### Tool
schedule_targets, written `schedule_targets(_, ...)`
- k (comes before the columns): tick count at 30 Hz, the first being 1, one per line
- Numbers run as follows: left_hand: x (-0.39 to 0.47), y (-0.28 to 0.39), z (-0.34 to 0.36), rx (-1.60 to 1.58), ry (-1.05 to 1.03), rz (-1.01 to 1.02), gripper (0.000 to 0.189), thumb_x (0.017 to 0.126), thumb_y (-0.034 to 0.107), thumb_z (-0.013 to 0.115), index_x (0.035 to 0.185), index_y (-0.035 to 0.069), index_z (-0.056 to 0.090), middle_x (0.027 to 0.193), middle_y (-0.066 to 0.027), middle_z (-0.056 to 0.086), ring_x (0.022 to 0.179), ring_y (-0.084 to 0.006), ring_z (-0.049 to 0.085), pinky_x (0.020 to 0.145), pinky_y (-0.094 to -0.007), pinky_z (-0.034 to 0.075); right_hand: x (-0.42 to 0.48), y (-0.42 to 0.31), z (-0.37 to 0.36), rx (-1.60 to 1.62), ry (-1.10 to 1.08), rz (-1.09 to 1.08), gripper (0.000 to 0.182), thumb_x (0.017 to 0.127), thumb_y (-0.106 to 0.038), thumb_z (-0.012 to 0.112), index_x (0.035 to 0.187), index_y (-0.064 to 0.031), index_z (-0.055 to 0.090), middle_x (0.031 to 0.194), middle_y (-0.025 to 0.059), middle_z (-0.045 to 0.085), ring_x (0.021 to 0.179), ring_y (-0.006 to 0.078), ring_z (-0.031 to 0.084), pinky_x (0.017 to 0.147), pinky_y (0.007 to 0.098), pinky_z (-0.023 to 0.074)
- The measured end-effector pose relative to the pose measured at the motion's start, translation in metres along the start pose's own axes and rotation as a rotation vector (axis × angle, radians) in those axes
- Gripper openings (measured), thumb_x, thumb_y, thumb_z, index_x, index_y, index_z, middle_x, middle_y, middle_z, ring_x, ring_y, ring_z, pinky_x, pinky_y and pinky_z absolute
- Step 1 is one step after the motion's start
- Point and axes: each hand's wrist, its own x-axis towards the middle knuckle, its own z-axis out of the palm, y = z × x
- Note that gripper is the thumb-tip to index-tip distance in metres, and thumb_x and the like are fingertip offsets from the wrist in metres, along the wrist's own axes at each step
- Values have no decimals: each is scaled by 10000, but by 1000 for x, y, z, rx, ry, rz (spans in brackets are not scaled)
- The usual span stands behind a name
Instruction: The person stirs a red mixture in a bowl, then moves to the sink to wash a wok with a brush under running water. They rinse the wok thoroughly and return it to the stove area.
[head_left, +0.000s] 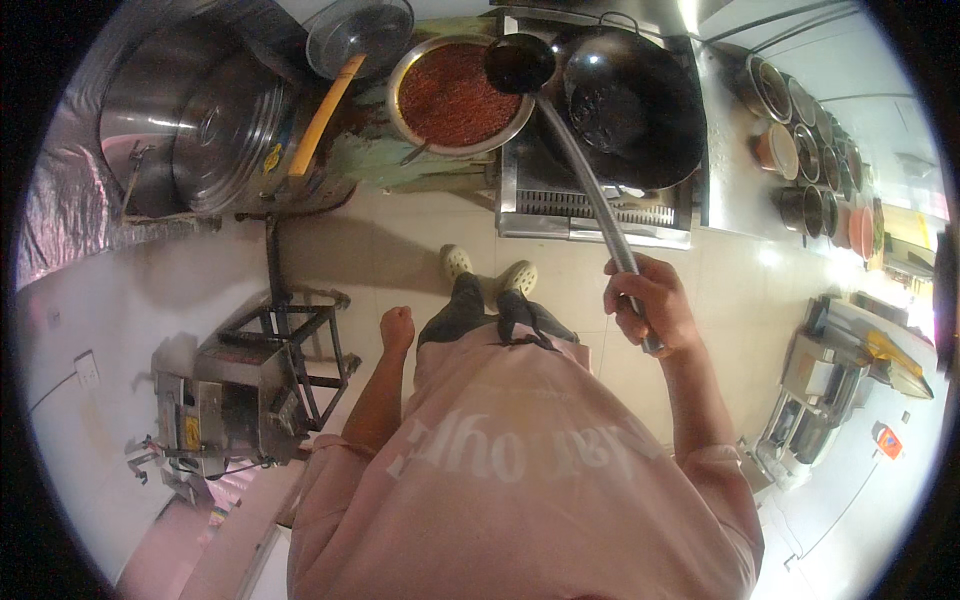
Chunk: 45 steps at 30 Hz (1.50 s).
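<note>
My right hand (656, 304) is wrapped around the end of a long metal handle. The handle belongs to a wok ladle (592, 191), which slants away to the upper left. Its dark bowl is over the right rim of a metal basin (400, 124) filled with a reddish-brown sauce or paste (461, 94). Just right of the ladle, a black wok (637, 112) sits on the stove (592, 229), with some shiny liquid at its bottom. My left hand (397, 328) hangs by my left side, curled into a fist, touching nothing that I can see.
A wire strainer (360, 37) with a wooden handle lies left of the basin, beside a big steel pot (195, 112). Several metal containers (806, 150) line the right counter (739, 176). A dark metal frame with a machine (240, 390) stands at lower left.
</note>
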Motion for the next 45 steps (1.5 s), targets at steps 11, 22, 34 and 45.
schedule_targets(11, -2, -35, 14, 2, 25, 60, 386, 949, 273, 505, 786, -52, 635, 831, -272, 648, 820, -451, 628, 766, -536, 481, 50, 13, 37, -337, -87, -96, 94, 954, -51, 550, 938, 42, 542, 693, 154, 637, 377, 87, 484, 328, 232, 363)
schedule_targets(22, -5, -20, 4, 56, 17, -20, 384, 951, 274, 519, 802, -56, 648, 832, -265, 654, 818, -453, 630, 763, -530, 483, 69, 3, 35, -772, 155, -112, 121, 923, -80, 547, 963, 31, 524, 709, 139, 663, 493, 170, 608, 415, 335, 458)
schedule_targets(34, -9, 33, -16, 181, -57, 43, 400, 953, 286, 529, 799, -66, 639, 832, -280, 651, 798, -444, 641, 740, -522, 477, 42, 21, 19, -849, 156, -174, 132, 899, -81, 568, 968, 13, 506, 744, 209, 662, 597, 321, 657, 528, 425, 505)
schedule_targets(45, -5, 19, -14, 608, -98, 376, 366, 965, 248, 519, 825, -70, 636, 835, -271, 637, 802, -433, 630, 748, -510, 474, 30, 68, -30, -1081, 309, -461, 174, 887, -37, 573, 1027, 11, 482, 723, 261, 607, 651, 447, 624, 582, 501, 476)
